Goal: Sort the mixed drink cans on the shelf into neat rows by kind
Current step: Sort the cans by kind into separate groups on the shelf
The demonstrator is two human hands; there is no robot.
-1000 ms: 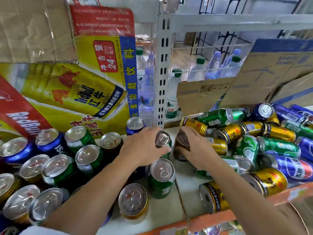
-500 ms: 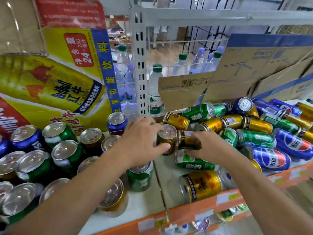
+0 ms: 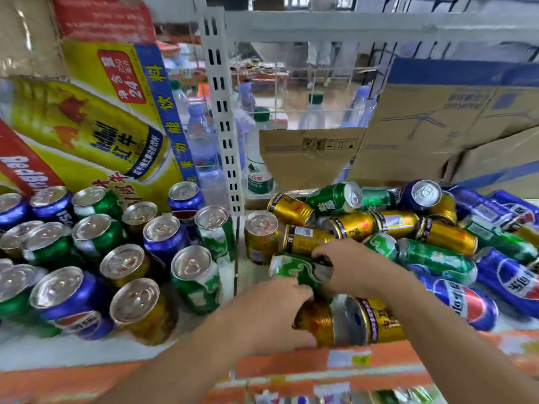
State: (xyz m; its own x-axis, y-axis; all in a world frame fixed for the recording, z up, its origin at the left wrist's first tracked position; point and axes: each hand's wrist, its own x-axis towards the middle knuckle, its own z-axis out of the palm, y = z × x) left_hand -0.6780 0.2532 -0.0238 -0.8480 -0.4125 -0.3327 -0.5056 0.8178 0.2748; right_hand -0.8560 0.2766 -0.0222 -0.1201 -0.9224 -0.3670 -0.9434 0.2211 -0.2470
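The right hand (image 3: 353, 269) is gripping a green can (image 3: 297, 269) that's lying on its side mid-shelf (image 3: 87, 349), just in front of an upright gold can (image 3: 261, 234). The left hand (image 3: 271, 313) is curling round the end of a toppled gold can (image 3: 320, 322) at the near edge. Standing cans (image 3: 163, 234) are crowding the left and a jumbled heap (image 3: 437, 237) is lying on the right.

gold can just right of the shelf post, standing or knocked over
Upright: the gold can stands on its base with its silver lid facing up, unlike the cans lying sideways behind it.
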